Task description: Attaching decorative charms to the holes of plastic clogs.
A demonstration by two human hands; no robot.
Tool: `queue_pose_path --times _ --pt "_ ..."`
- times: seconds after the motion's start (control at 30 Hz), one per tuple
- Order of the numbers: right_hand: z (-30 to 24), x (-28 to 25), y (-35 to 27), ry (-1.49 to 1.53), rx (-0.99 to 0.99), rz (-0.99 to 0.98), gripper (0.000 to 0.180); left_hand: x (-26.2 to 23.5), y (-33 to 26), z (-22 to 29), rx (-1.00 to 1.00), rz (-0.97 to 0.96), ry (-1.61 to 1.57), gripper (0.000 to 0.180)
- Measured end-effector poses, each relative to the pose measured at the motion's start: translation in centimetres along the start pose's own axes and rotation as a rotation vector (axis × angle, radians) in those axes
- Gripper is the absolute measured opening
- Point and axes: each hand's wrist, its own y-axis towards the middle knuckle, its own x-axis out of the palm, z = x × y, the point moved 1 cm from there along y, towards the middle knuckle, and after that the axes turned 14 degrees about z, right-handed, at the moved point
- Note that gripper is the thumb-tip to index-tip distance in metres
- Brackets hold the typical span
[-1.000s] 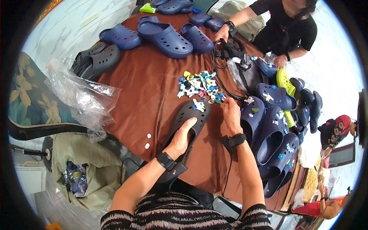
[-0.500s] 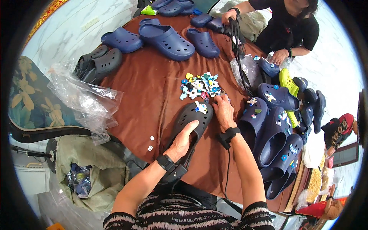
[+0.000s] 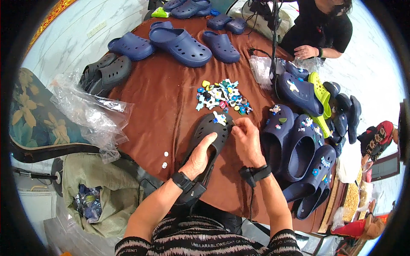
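My left hand [image 3: 199, 158] is wrapped round a dark grey clog [image 3: 208, 126], thumb on its upper and toe pointing away from me. A white-and-blue charm [image 3: 219, 118] sits on the clog's toe. My right hand [image 3: 247, 138] is beside the right edge of the toe, thumb and forefinger pinched together. What is between those fingers is too small or hidden to make out. Just beyond the toe lies a pile of small colourful shoe charms [image 3: 222, 95] on the brown cloth [image 3: 160, 98].
Navy clogs with charms [image 3: 301, 147] crowd the right, near a lime-green clog [image 3: 319, 94]. Plain blue clogs [image 3: 181, 47] and dark grey clogs [image 3: 113, 77] stand farther back. Clear plastic bags [image 3: 92, 111] lie left, above an open sack [image 3: 115, 192]. Black cords [image 3: 273, 47] hang near another person [image 3: 318, 34].
My right hand has come back from the charm pile to the clog's toe. Across the table, the other person's cords have risen, and one charm-decorated navy clog at the right lies farther away.
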Motion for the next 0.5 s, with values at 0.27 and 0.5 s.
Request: queue_pose_path --times 0.27,0.5 --pt "-1.5 0.2 -2.7 -0.138 -0.242 -0.067 0.02 0.1 0.1 -0.1 -0.005 0.022 -0.003 0.041" --pt "-2.3 0.3 -3.8 -0.196 -0.426 -0.046 0.021 -0.2 -0.1 -0.1 -0.014 0.043 -0.004 0.041"
